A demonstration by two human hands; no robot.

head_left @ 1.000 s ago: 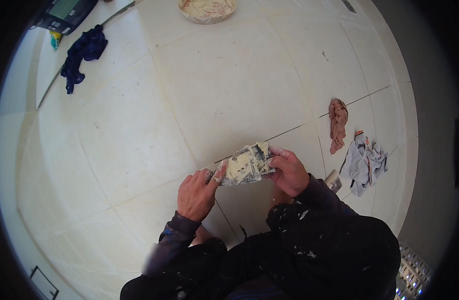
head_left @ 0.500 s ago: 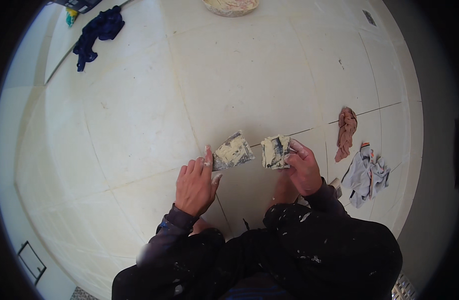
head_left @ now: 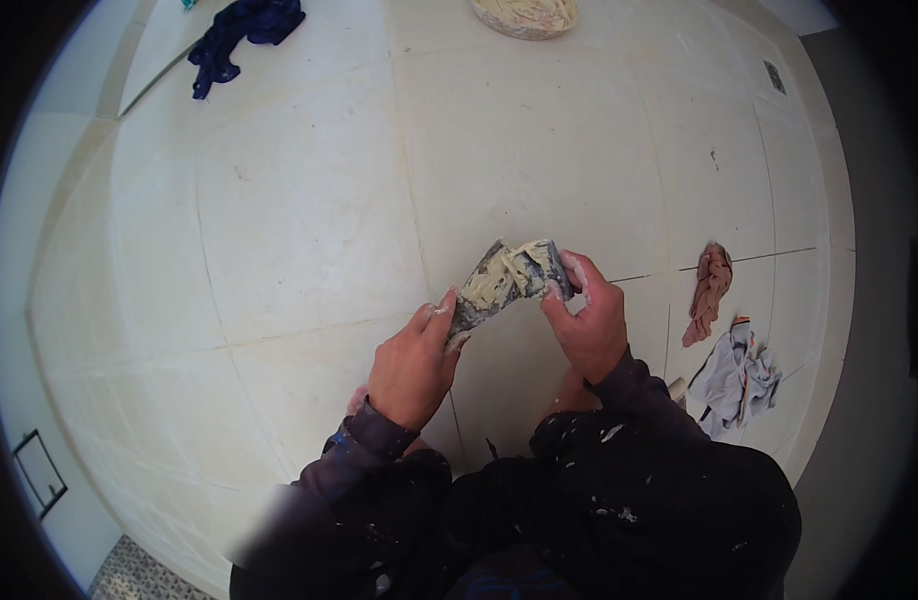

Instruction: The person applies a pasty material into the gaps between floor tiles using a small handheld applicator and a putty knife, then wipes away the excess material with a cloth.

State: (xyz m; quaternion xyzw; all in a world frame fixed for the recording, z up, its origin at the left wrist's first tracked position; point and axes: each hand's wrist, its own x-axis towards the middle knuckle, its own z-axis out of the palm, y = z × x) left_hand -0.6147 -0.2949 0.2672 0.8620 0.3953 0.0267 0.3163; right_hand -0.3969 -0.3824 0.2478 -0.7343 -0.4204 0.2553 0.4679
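Observation:
My left hand (head_left: pixel 415 366) is closed on a wedge-shaped putty knife (head_left: pixel 481 292), its grey blade smeared with cream putty. My right hand (head_left: pixel 591 318) pinches the outer edge of a squarish scraper blade (head_left: pixel 547 270), also coated in putty, between thumb and fingers. The two blades meet in front of me and overlap, with putty bunched where they touch. Whitish smears cover the fingertips of both hands. Any handle on either tool is hidden.
Pale floor tiles surround me. A round tub of cream putty (head_left: pixel 525 18) stands at the far edge. Dark blue cloth (head_left: pixel 241 40) lies far left. To the right are a crumpled brown cloth (head_left: pixel 709 290) and a light grey garment (head_left: pixel 735 380).
My right hand has brought the scraper blade leftward onto the putty knife; they were apart before. The view has shifted, so the floor items appear moved.

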